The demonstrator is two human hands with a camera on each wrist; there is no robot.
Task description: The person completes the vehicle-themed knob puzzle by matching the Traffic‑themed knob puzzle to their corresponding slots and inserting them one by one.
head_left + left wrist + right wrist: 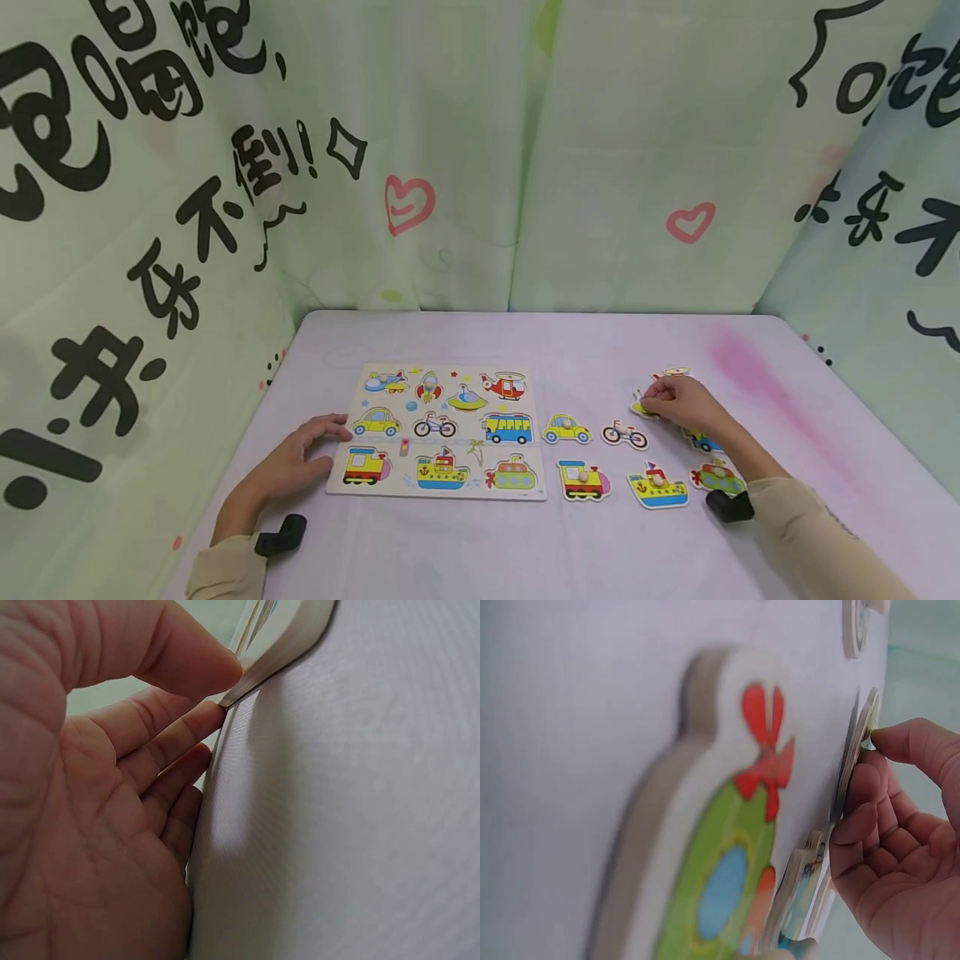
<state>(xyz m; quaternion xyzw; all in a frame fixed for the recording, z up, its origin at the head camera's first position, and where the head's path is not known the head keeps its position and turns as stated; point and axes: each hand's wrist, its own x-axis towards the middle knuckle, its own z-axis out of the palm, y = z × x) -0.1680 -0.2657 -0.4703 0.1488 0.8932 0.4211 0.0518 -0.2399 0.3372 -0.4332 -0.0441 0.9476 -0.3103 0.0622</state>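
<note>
Left hand (300, 457) loosely open, fingertips touching left edge of board (468, 450) on bench (480, 550). Right hand (686, 402), well right of board, pinches puzzle piece (857, 746) between thumb and fingers. Car piece (566, 430), train piece (582, 482) just right of board; bicycle piece (624, 435), boat piece (658, 487) farther right.

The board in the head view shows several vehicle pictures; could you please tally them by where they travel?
Air or space: 4 (plane, rocket, saucer, helicopter)
Road: 3 (car, bicycle, bus)
Rail: 1 (train)
Water: 2 (ship, submarine)
Total: 10 on the board
</note>
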